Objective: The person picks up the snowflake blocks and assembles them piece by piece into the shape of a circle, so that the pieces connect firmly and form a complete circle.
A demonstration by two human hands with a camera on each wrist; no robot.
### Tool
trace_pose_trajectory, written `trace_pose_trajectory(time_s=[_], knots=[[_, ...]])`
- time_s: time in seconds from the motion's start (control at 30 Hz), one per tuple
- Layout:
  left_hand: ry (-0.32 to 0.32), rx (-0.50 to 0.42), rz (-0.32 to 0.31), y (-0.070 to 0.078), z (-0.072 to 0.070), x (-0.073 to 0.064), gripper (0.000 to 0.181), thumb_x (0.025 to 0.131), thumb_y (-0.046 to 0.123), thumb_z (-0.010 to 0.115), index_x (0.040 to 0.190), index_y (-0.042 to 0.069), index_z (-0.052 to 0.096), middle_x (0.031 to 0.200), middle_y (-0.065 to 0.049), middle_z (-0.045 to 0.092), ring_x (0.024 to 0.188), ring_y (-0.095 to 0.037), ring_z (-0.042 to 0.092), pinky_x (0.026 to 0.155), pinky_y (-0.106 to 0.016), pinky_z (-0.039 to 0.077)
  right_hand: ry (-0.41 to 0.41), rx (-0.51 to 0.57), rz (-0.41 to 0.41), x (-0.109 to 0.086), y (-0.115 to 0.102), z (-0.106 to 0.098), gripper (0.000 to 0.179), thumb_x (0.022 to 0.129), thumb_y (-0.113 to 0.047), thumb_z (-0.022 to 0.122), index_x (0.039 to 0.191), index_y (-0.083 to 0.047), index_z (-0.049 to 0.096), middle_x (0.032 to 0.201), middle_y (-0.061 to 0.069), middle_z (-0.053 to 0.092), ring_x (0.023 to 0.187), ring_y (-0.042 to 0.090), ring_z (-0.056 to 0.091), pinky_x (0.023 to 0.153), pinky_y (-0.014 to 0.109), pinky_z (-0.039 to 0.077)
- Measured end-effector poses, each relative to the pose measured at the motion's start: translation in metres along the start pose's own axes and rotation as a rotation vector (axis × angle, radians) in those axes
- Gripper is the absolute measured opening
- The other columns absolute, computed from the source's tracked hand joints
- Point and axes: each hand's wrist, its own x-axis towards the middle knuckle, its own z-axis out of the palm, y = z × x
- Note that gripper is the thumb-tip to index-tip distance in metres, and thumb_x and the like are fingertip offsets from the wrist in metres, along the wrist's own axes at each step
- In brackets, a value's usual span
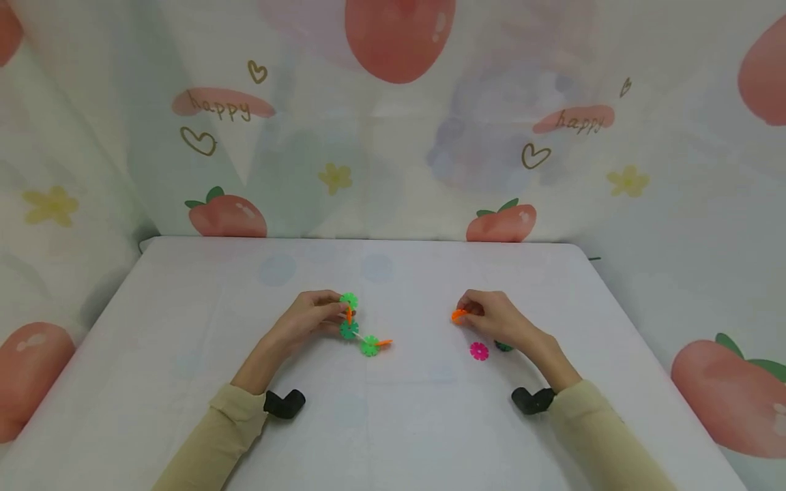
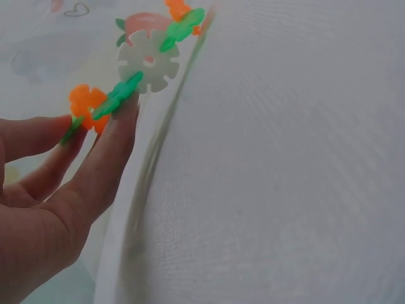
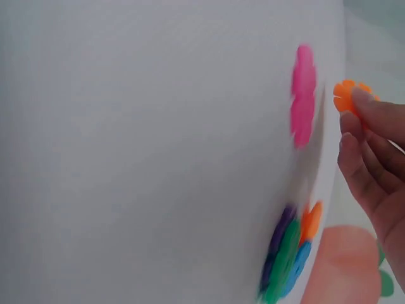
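My left hand pinches one end of a chain of interlocking snowflake discs above the table. In the left wrist view, the chain alternates green and orange discs, with a white disc in its middle; its far end slants away from the fingers. Between the thumb and fingers of my right hand is a single orange snowflake disc, apart from the chain. Below that hand lie a pink disc and a dark green disc, the latter partly hidden by the wrist.
Beside the green disc, the right wrist view shows a blue disc, a purple disc and an orange piece clustered together. A white cloth covers the table. A printed curtain stands behind its far edge.
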Motion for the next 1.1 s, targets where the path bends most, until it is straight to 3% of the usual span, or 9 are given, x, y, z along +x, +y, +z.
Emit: trace_pose_trajectory(time_s=[0.2, 0.5, 0.7, 0.9, 1.1], knots=[[-0.007, 0.009, 0.007, -0.001, -0.001, 0.001, 0.032, 0.102, 0.018, 0.064, 0.122, -0.007, 0.064, 0.109, -0.015, 0.074, 0.087, -0.016, 0.071, 0.08, -0.029, 0.061, 0.024, 0.063, -0.032, 0.02, -0.02, 0.012, 0.014, 0.094, -0.002, 0.073, 0.107, -0.008, 0.074, 0.098, 0.003, 0.075, 0.087, 0.017, 0.066, 0.079, 0.026, 0.058], [-0.007, 0.022, 0.01, -0.002, -0.001, 0.004, 0.03, 0.103, 0.017, 0.063, 0.118, -0.008, 0.067, 0.107, -0.016, 0.076, 0.083, -0.016, 0.071, 0.076, -0.028, 0.06, 0.047, 0.202, -0.101, 0.048, -0.049, 0.034, 0.015, 0.096, -0.005, 0.072, 0.11, -0.007, 0.075, 0.098, 0.005, 0.076, 0.078, 0.013, 0.069, 0.075, 0.021, 0.059], [0.006, 0.029, -0.014, -0.002, 0.002, 0.004, 0.03, 0.102, 0.018, 0.065, 0.117, -0.007, 0.068, 0.098, -0.008, 0.074, 0.085, -0.014, 0.071, 0.078, -0.028, 0.061, 0.083, 0.249, -0.14, 0.061, -0.065, 0.047, 0.018, 0.093, -0.004, 0.074, 0.111, -0.006, 0.077, 0.099, 0.005, 0.078, 0.08, 0.014, 0.072, 0.08, 0.023, 0.06], [0.021, 0.039, -0.021, -0.001, 0.004, 0.003, 0.03, 0.102, 0.018, 0.065, 0.118, -0.007, 0.069, 0.095, -0.006, 0.074, 0.085, -0.013, 0.071, 0.077, -0.027, 0.06, 0.113, 0.288, -0.209, 0.073, -0.079, 0.055, 0.016, 0.089, 0.0, 0.078, 0.104, -0.004, 0.078, 0.096, 0.007, 0.078, 0.084, 0.018, 0.075, 0.081, 0.027, 0.062], [0.012, 0.026, -0.015, -0.001, 0.003, 0.001, 0.031, 0.102, 0.021, 0.066, 0.117, -0.006, 0.071, 0.094, -0.005, 0.075, 0.084, -0.014, 0.072, 0.077, -0.027, 0.061, 0.155, 0.24, -0.303, 0.083, -0.092, 0.063, 0.012, 0.084, 0.001, 0.081, 0.095, -0.005, 0.08, 0.091, 0.004, 0.079, 0.084, 0.018, 0.076, 0.08, 0.027, 0.061]])
